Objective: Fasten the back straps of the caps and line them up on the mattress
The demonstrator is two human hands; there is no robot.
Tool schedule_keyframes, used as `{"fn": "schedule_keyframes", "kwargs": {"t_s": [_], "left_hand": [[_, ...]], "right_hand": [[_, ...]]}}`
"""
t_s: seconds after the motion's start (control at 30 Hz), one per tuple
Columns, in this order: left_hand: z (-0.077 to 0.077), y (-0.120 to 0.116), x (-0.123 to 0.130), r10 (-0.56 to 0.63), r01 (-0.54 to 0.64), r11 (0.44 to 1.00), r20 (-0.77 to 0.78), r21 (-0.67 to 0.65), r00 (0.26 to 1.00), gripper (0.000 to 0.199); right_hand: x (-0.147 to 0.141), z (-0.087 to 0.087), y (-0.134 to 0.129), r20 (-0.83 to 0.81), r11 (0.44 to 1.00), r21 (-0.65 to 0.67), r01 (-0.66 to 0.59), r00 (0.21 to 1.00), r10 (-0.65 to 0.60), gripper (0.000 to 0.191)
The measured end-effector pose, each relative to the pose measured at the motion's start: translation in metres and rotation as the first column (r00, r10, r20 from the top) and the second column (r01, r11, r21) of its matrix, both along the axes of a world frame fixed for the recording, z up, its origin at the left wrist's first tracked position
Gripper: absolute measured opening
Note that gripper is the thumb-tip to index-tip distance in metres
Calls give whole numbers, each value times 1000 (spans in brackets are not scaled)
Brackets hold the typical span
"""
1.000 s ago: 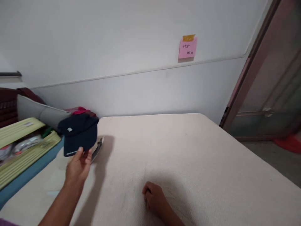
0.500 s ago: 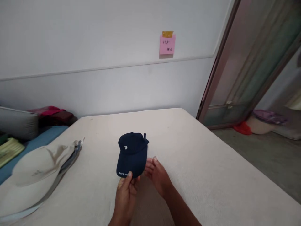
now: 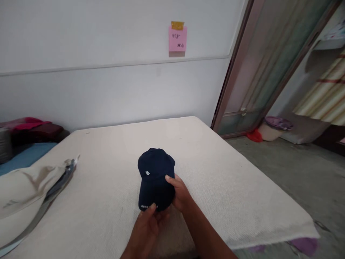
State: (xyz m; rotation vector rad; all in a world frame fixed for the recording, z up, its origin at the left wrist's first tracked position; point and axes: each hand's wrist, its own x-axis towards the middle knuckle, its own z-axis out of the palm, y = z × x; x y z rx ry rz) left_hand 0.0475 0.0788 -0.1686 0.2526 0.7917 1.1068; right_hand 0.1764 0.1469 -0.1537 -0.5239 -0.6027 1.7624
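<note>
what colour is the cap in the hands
Dark navy blue; the cap shows best in the current head view.

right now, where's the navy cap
In the head view's lower centre, left hand and right hand hold the navy baseball cap, right of the white cap.

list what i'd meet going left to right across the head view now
off-white cap → navy cap → red bundle on the floor → bin with purple liner → striped curtain
</note>
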Motion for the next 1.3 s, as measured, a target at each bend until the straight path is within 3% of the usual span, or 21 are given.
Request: {"fn": "schedule_keyframes", "kwargs": {"t_s": [0.17,0.27,0.4,0.5,0.67,0.73,0.83,1.0,1.17,1.3], "left_hand": [[10,13,-37,97,-97,995,99,-3,990,39],[18,25,-67,47,-70,991,187,118,981,47],[20,32,-96,99,-137,974,201,182,975,36],[16,27,-104,157,-169,980,112,105,981,26],[20,17,-96,75,-73,993,-17,94,997,7],[26,16,-93,56,-56,989,1,137,998,11],[33,15,-88,-47,46,980,2,196,999,22],[31,5,-83,-292,290,930,-22,224,956,38],[28,5,-78,-238,210,960,148,184,960,21],[37,13,-72,-199,183,979,195,94,960,32]], "right_hand": [[11,5,-6,-47,989,59,-133,990,135,45],[16,4,-11,-18,964,70,-256,966,258,43],[18,-6,-21,97,890,51,-452,890,446,34],[17,-8,-31,225,813,13,-582,794,565,39],[26,-1,-41,432,758,-24,-652,677,596,46],[31,-1,-42,350,771,6,-637,724,595,55],[36,-3,-39,155,846,7,-533,836,526,66],[41,0,-32,112,943,-94,-319,938,328,49],[43,3,-27,77,967,-107,-231,968,240,39],[41,2,-27,52,969,-104,-225,971,231,37]]}}
